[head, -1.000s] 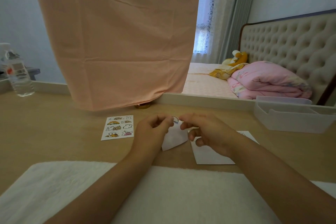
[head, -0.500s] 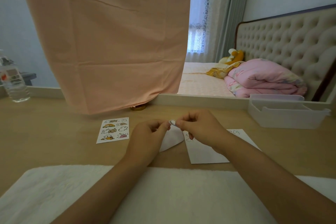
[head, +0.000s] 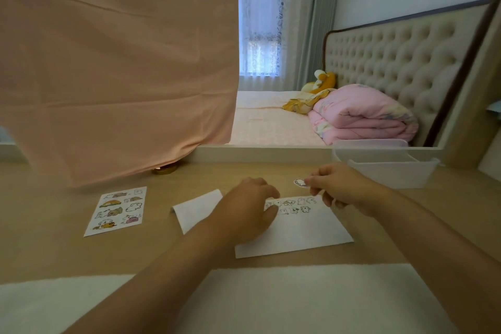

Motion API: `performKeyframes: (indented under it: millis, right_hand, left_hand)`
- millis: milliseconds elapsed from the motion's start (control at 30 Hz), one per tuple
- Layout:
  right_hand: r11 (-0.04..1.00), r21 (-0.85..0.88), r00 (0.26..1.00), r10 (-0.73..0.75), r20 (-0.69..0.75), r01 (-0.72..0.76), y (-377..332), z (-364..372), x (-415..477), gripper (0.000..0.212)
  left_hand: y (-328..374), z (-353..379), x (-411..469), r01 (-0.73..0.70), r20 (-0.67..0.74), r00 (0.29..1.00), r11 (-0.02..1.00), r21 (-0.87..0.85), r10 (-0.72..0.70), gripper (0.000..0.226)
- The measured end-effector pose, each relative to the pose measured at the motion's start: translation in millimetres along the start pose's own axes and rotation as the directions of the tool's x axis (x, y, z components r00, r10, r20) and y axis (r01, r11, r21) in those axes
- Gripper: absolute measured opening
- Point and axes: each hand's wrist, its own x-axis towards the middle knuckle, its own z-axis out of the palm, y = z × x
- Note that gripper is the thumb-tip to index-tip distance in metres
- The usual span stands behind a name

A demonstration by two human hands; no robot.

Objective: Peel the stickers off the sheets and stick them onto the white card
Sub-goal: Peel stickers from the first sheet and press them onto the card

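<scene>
Above the white card (head: 303, 233), right hand (head: 344, 187) is pinching the flimsy sticker (head: 299, 182) by its edge; left hand (head: 249, 206) is resting relaxed.

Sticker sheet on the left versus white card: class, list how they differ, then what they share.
The sticker sheet is covered with stickers, several coloured; the white card has small pale ones only along its far edge. The sticker sheet lies untouched; the left hand rests on the white card. The white card looks larger than the sticker sheet. Both lie flat on the table.
</scene>
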Motion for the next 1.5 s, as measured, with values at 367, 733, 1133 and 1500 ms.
performKeyframes:
  millis: [367,733,1133,1500]
  right_hand:
    - [0.971,-0.235,0.995,0.069,0.066,-0.051,49,-21,16,0.025]
    - [0.935,-0.351,0.996,0.071,0.054,-0.048,56,-16,28,0.025]
    - [0.928,-0.364,0.996,0.091,0.007,-0.082,56,-12,28,0.019]
    - [0.889,-0.444,0.994,0.105,-0.036,-0.109,52,-9,26,0.022]
  left_hand:
    - [14,52,37,-0.128,0.037,0.991,0.989,0.076,0.126,0.047]
    - [11,64,36,-0.164,0.017,0.986,0.982,0.095,0.163,0.063]
    - [10,63,36,-0.165,0.049,0.986,0.976,0.139,0.159,0.048]
    - [11,62,37,-0.173,0.080,0.984,0.968,0.182,0.161,0.055]
